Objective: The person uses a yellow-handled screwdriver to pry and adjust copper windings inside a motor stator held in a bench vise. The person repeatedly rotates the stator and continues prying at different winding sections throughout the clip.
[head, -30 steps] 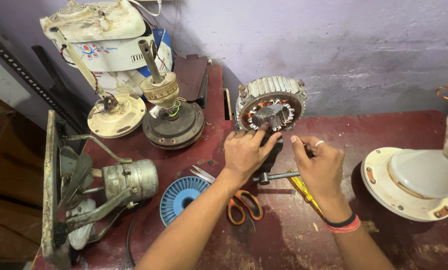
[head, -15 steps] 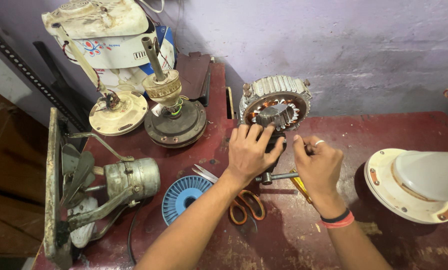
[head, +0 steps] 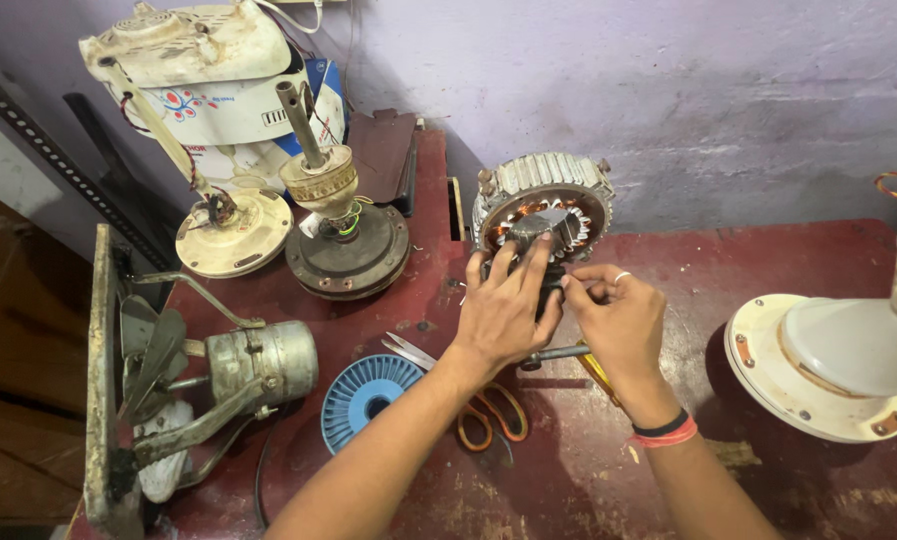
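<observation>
A round fan motor stator (head: 542,200) with copper windings and a ribbed metal rim stands on edge at the back of the dark red table (head: 768,480). My left hand (head: 500,312) rests against its lower front, fingers spread up onto the windings and a grey metal block at its centre. My right hand (head: 618,318), wearing a ring and wristbands, pinches something small right beside the left fingertips; what it grips is hidden. A metal shaft (head: 556,354) lies on the table just under both hands.
Orange-handled scissors (head: 488,412) and a blue ribbed disc (head: 368,396) lie near my left forearm. A yellow-handled tool (head: 596,372) lies under my right wrist. A white fan base (head: 828,350) stands at right; motor parts (head: 346,240), an exhaust fan (head: 198,370) and a cream housing (head: 230,232) crowd the left.
Both hands have shifted slightly up toward the stator, the left fingers now reaching onto its centre. The view has moved closer.
</observation>
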